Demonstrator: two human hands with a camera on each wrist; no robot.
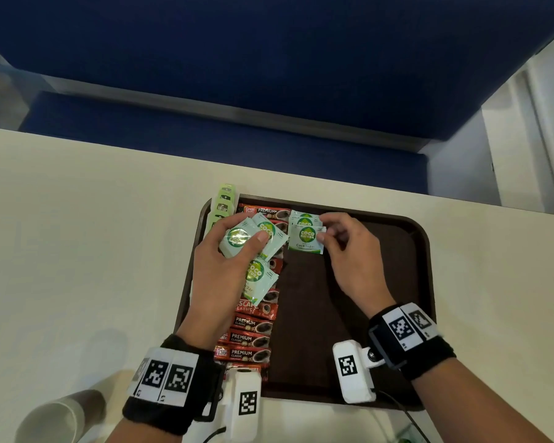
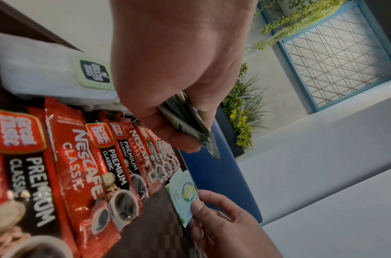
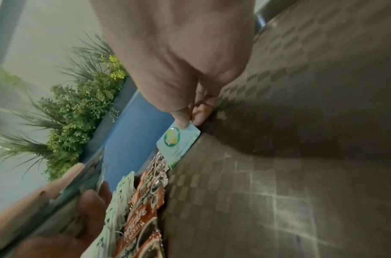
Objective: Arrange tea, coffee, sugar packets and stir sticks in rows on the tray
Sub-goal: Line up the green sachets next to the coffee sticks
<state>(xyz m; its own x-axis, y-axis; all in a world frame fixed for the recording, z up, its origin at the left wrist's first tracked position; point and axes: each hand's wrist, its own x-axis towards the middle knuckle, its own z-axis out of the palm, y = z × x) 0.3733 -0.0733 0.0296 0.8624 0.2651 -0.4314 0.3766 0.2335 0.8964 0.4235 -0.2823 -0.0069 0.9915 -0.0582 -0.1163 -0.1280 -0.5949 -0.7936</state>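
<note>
sugar packets fan out from the left hand (image 1: 224, 263) in the head view, a loose bunch (image 1: 253, 247) gripped between thumb and fingers and held above the row of coffee sticks (image 1: 253, 326). the lowest packet hangs out far past the thumb, so i think it could slip and fall on the coffee row and knock it crooked. the right hand (image 1: 352, 254) pinches the right edge of one sugar packet (image 1: 306, 239) with thumb and fingertip. most of that packet sticks out to the left of the pinch. it overlaps another packet (image 1: 304, 217) that lies at the far end of the brown tray (image 1: 424, 251). a nudge there could push that packet out of line. tea bags (image 1: 223, 203) sit in a row along the tray's left edge.

from the left wrist, the bunch (image 2: 188, 125) shows edge-on, poking out beyond the curled fingers. the coffee sticks (image 2: 79, 165) lie side by side below.

from the right wrist, the pinched packet (image 3: 179, 144) sits low, and i cannot tell if it touches the tray floor. the thumb is on its top corner, a small hold, so it may twist when let go. no stir sticks show on the tray, so i think that row is not yet done.
</note>
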